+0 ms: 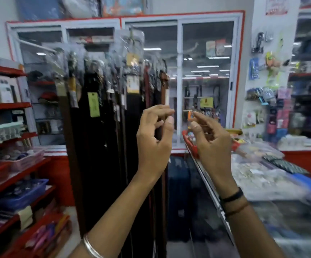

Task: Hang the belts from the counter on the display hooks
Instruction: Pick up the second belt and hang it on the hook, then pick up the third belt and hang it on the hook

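Both your hands are up at chest height in front of the belt rack. Left hand [155, 135]: fingers curled, thumb and index tips brought close, right against the brown belt [163, 101] at the rack's right edge. Can't tell if you're actually pinching that strap or just hovering in front of it, too blurred. Right hand [209, 140]: thumb and index pressed together on something thin and pale, maybe a small tag or clip; can't resolve what. Other fingers loosely folded.

Hanging belts [102, 112]: a dense row of dark straps, many in clear sleeves with yellow and green tags, hanging straight down from the display hooks [132, 37] along the rack top. The brown one hangs last on the right, next to a reddish strap.

Counter [259, 175] runs along your right side, glass-topped, covered in packaged goods. A red basket [189, 140] sits at its far left corner, just behind your right hand. I can't pick out any loose belt on the counter.

Silver bangle [91, 246] on left wrist, dark bands [232, 199] on right.
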